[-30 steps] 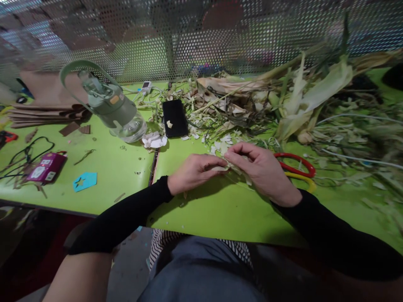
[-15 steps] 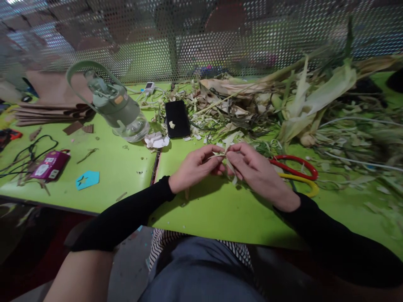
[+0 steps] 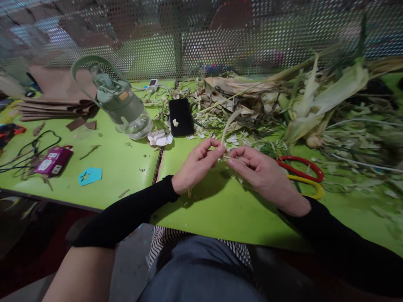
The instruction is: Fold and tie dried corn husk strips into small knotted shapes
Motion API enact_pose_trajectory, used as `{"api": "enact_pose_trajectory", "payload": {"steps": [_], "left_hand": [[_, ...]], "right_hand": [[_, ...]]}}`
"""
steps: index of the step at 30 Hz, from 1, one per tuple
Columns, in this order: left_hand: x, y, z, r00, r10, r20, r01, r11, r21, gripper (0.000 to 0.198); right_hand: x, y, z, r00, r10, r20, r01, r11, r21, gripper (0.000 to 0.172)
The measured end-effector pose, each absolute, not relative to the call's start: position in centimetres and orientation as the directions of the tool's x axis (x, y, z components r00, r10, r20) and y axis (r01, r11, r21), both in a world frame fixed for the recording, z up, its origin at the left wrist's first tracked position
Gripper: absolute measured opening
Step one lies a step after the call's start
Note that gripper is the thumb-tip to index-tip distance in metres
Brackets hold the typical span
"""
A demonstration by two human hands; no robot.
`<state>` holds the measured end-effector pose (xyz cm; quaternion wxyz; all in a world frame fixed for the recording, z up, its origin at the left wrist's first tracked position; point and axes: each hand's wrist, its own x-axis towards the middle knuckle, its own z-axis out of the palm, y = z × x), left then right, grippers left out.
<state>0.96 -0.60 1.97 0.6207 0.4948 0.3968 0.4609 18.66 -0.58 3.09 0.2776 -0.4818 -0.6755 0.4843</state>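
Note:
Both hands meet over the green table, pinching pale corn husk strips. My left hand [image 3: 203,161] has thumb and forefinger closed on a husk strip [image 3: 227,128], whose free end curves up and away from me. Thumb and fingers of my right hand [image 3: 258,170] are closed on the strips just to the right, a small gap from the left fingertips. More thin strip ends hang below the right fingers, partly hidden. Beside my right hand lie scissors with one red handle [image 3: 317,171] and one yellow handle [image 3: 315,191]; their blades are hidden.
Corn husks [image 3: 315,109] and scraps heap along the back and right. Left of them lie a black phone [image 3: 181,117], a green-lidded bottle [image 3: 121,105], crumpled white paper [image 3: 160,137], a purple box [image 3: 54,160], a blue paper piece [image 3: 90,175] and folded brown sheets [image 3: 59,100]. A perforated screen [image 3: 151,37] stands behind.
My fingertips have drawn slightly apart. The husk strip now stands up in a longer curve above my left fingers. The whole view has shifted a little.

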Motion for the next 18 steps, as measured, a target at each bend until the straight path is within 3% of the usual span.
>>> {"api": "enact_pose_trajectory", "payload": {"steps": [8, 18], "left_hand": [[0.8, -0.7, 2.0, 0.295, 0.954, -0.05, -0.154, 0.099, 0.983, 0.031], [0.4, -0.7, 3.4, 0.325, 0.939, -0.112, -0.015, 0.124, 0.992, 0.017]], "right_hand": [[19.7, 0.0, 4.3, -0.567, 0.789, -0.235, 0.318, -0.053, -0.947, 0.038], [20.7, 0.4, 5.0, -0.58, 0.782, -0.229, 0.398, 0.027, -0.917, 0.04]]}}
